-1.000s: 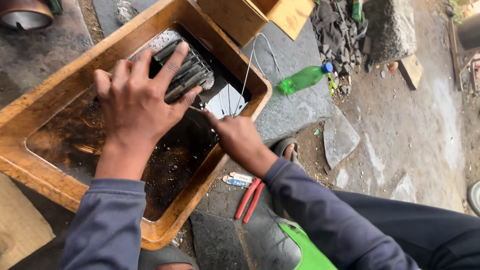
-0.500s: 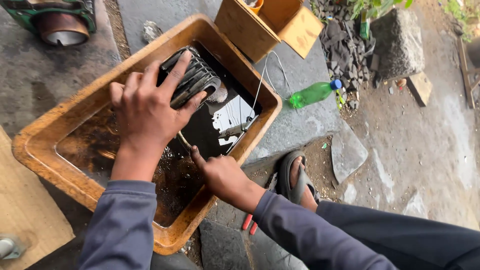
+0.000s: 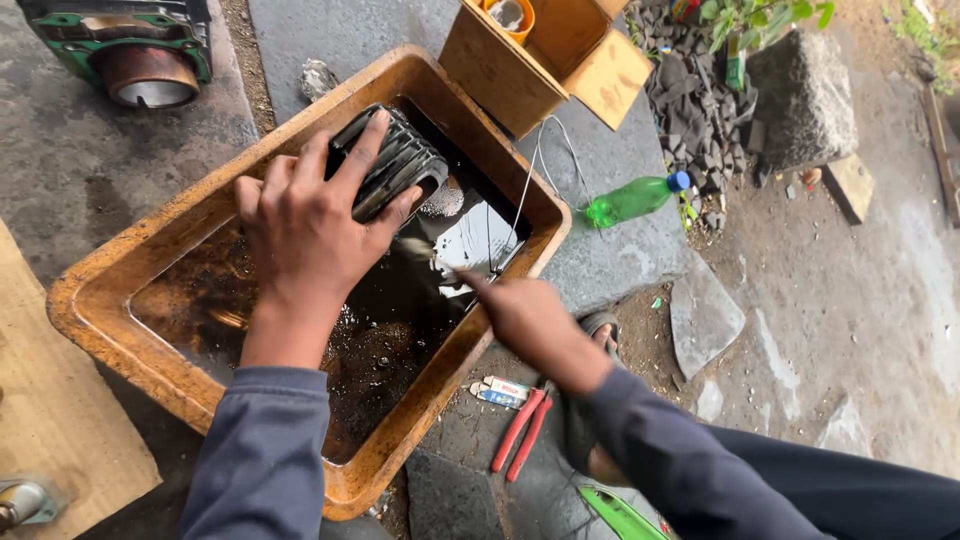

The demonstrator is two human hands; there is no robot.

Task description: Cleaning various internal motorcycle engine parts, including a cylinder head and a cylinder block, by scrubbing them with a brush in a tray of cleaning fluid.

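Observation:
My left hand (image 3: 305, 235) presses down on a dark finned metal engine cylinder (image 3: 400, 160), fingers spread over its ribs. The part lies in black oily liquid (image 3: 400, 300) at the far end of a rusty orange tray (image 3: 110, 270). My right hand (image 3: 525, 315) reaches over the tray's near right rim and grips a small brush (image 3: 425, 252). The blurred bristle end points at the cylinder, just beside my left thumb.
Another engine cylinder with a green casing (image 3: 130, 50) sits at top left. A wooden box (image 3: 530, 60) holding an orange cup (image 3: 508, 15) stands behind the tray. On the ground lie a green bottle (image 3: 630, 200), red-handled pliers (image 3: 520, 430), a small white tube (image 3: 500, 390) and stones (image 3: 700, 110). A wooden board (image 3: 60, 420) is at left.
My right hand has swung with the brush, its tip now closer to the cylinder. My left hand stays on the finned part. The view has shifted slightly.

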